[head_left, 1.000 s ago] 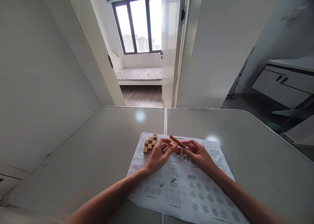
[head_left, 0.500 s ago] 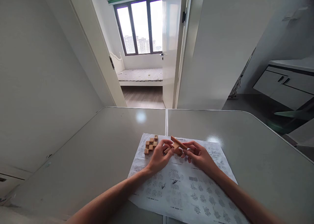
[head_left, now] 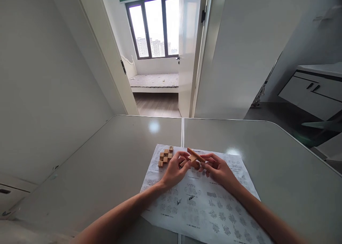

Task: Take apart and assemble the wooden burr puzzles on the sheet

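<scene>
My left hand (head_left: 175,167) is closed, its thumb and fingers pinching a light wooden piece (head_left: 192,160). Across that piece slants a longer flat wooden bar (head_left: 196,155), its lower right end between the fingers of my right hand (head_left: 217,167). The pieces cross one another above the printed sheet, and the fingers partly hide how they join. Left of my left hand, several small wooden cubes (head_left: 165,155) with dark marks sit grouped on the sheet. The paper sheet (head_left: 197,212), creased and printed with line diagrams, lies beneath both hands.
The grey table (head_left: 128,148) has rounded far corners and a pale seam down its middle. Beyond its far edge a white door (head_left: 186,51) stands open onto a room with a bed (head_left: 155,81). At the right is a white cabinet (head_left: 312,91).
The camera view has shifted slightly. Both hands keep hold of the wooden pieces, in almost the same pose, and the cubes stay in place on the sheet.
</scene>
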Demonstrator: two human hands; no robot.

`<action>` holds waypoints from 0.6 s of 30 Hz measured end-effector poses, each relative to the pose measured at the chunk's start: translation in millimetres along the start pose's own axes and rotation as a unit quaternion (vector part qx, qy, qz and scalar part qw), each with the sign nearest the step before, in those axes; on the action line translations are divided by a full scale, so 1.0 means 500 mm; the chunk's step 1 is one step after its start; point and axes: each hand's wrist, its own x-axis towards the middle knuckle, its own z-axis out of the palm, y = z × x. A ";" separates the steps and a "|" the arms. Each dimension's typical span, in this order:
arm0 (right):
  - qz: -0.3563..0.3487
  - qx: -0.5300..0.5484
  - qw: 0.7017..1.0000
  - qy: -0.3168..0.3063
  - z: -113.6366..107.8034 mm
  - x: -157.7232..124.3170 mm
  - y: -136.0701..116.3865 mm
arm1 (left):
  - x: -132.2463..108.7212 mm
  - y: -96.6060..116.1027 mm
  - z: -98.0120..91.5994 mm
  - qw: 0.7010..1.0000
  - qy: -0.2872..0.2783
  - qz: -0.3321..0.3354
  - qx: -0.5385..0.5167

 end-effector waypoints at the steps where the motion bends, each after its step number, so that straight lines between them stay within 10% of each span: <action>1: 0.000 0.001 1.000 -0.001 0.000 0.000 0.000 | 0.000 0.000 0.000 1.000 0.000 0.000 -0.002; 18: 0.010 -0.015 1.000 0.003 0.000 -0.001 -0.006 | 0.005 -0.019 -0.001 1.000 -0.002 0.006 -0.010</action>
